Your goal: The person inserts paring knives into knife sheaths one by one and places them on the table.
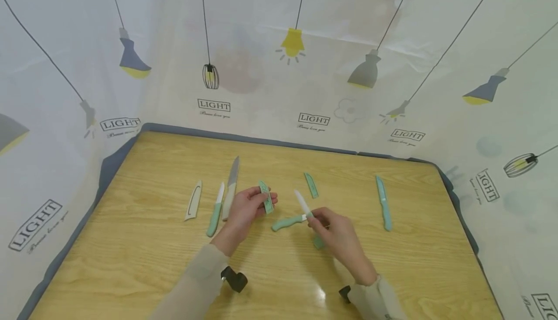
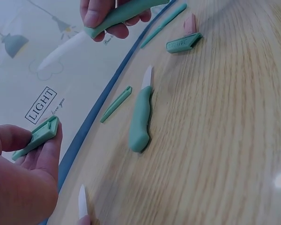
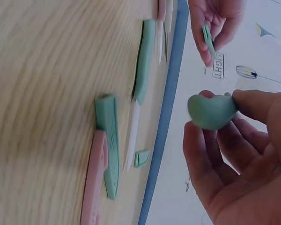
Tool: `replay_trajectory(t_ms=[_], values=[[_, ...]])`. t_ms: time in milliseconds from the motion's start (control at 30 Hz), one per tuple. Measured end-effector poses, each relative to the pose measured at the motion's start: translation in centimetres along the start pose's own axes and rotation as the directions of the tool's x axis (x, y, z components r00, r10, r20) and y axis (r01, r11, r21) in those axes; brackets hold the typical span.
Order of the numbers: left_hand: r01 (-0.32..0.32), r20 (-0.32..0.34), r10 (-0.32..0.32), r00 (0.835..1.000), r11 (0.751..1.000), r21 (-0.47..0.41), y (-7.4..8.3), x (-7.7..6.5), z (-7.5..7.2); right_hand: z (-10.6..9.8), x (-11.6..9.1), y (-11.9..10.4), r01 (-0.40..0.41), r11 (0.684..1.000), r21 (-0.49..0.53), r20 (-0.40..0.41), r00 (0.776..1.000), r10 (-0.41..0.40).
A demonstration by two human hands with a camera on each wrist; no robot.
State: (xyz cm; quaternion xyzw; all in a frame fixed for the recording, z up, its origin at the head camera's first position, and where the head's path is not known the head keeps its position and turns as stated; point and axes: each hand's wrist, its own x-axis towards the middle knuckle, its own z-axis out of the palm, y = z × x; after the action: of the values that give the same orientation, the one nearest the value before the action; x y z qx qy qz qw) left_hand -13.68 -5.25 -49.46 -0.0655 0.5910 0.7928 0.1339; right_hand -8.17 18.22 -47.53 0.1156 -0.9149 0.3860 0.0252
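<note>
My left hand [image 1: 256, 201] pinches a green knife sheath [image 1: 265, 198] between thumb and fingers, raised above the table. In my right hand [image 1: 337, 230] is a green-handled paring knife [image 2: 124, 14], its white blade [image 1: 302, 201] angled up and to the left. The fingers curl round the handle, and the blade stands apart from the sheath. Below and between the hands lies another green-handled knife [image 1: 287, 222] with a white blade; the right hand's knife overlaps its tip in the head view. Beyond them rests a second green sheath [image 1: 311, 185].
Left of my left hand lie a pale sheath [image 1: 193, 201], a small white-bladed knife [image 1: 215, 209] and a larger cream-handled knife [image 1: 231, 189]. A blue-green sheathed knife [image 1: 384, 203] lies at the right. A green sheath [image 3: 110, 145] and a pink piece [image 3: 93, 180] lie near the right hand.
</note>
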Motion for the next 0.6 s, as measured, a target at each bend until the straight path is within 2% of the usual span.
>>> replay_trajectory(t_ms=[200,367,600], values=[[-0.037,-0.021,0.036,0.999,0.999,-0.031,0.1,0.2,0.1,0.6,-0.1,-0.5,-0.018,0.999,0.035,0.060,0.998,0.016],[-0.044,-0.039,0.044,0.998,0.999,-0.005,0.3,0.1,0.4,0.9,-0.1,-1.0,-0.023,0.999,0.048,0.075,0.997,0.019],[-0.046,-0.044,0.046,0.998,0.999,0.016,0.5,0.1,0.5,1.7,-0.3,-1.6,0.032,0.993,0.115,0.115,0.992,-0.045]])
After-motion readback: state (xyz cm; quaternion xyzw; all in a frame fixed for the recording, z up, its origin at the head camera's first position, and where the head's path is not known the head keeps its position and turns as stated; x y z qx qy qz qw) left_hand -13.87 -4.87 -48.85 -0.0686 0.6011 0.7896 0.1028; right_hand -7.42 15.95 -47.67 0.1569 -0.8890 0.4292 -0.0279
